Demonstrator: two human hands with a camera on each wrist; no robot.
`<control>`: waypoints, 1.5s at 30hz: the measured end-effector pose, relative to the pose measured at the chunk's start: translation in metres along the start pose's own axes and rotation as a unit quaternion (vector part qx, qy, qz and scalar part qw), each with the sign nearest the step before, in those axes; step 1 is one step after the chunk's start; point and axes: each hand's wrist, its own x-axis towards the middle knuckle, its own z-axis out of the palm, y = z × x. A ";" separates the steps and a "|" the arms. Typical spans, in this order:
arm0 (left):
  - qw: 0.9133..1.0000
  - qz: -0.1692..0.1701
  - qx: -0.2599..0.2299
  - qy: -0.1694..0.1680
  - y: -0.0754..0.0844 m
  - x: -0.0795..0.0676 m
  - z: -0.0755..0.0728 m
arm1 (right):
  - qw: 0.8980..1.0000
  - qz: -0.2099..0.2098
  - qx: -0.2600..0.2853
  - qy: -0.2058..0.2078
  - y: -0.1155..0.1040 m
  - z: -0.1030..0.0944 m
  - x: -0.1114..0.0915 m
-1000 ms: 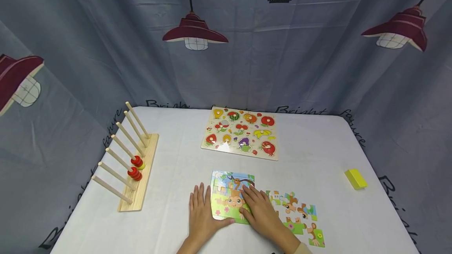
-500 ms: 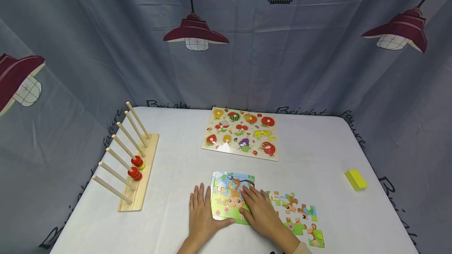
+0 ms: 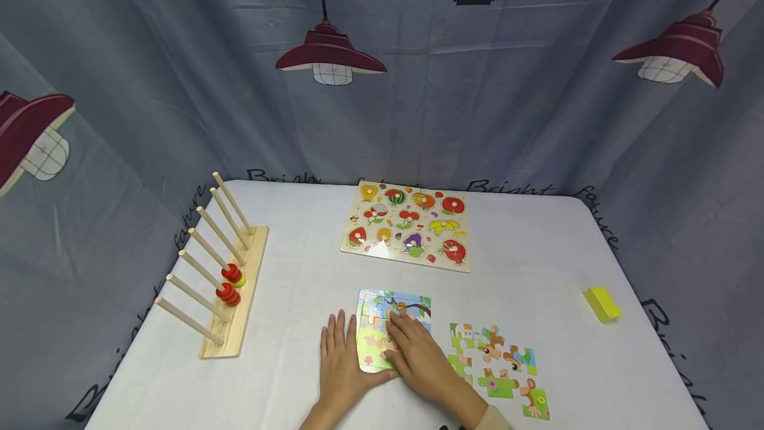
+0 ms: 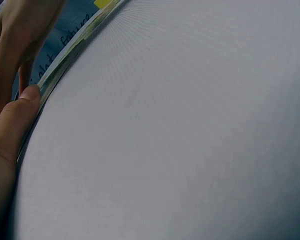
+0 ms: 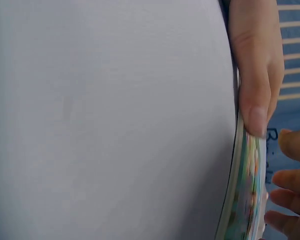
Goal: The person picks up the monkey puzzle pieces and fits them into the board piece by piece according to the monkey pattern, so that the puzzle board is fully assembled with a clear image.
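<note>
A jigsaw puzzle (image 3: 371, 337) with a monkey picture lies in its board near the table's front. My left hand (image 3: 343, 365) rests along its left side, fingers straight, the thumb touching the near edge. Over the puzzle's right part lies my right hand (image 3: 422, 365), its fingers extended across the picture and hiding much of it. In the right wrist view the right fingers (image 5: 288, 201) hover or rest just above the puzzle (image 5: 246, 195); contact cannot be told. Several loose jigsaw pieces (image 3: 499, 386) lie to the right. The left thumb (image 4: 21, 112) shows at the board's edge in the left wrist view.
A wooden peg stand (image 3: 253, 261) with red and yellow rings on two pegs stands at the left. Behind the jigsaw lies a fruit puzzle board (image 3: 406, 225). A yellow block (image 3: 601, 304) sits at the right of the white table (image 3: 298, 271). A grey curtain (image 3: 418, 125) hangs behind.
My right hand has shifted left across the puzzle, uncovering its right edge and more loose pieces while covering the monkey's face. The left hand has stayed still.
</note>
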 end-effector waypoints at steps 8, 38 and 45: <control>1.000 0.003 0.005 -0.005 -0.001 0.000 0.000 | 0.999 -0.011 -0.017 -0.040 -0.006 0.005 0.010; 1.000 -0.004 -0.005 -0.012 0.000 0.001 0.000 | 0.997 0.034 0.042 0.062 0.005 -0.015 0.010; 1.000 -0.010 -0.013 -0.019 0.000 0.001 0.000 | 0.982 0.139 0.071 0.103 0.034 -0.031 -0.003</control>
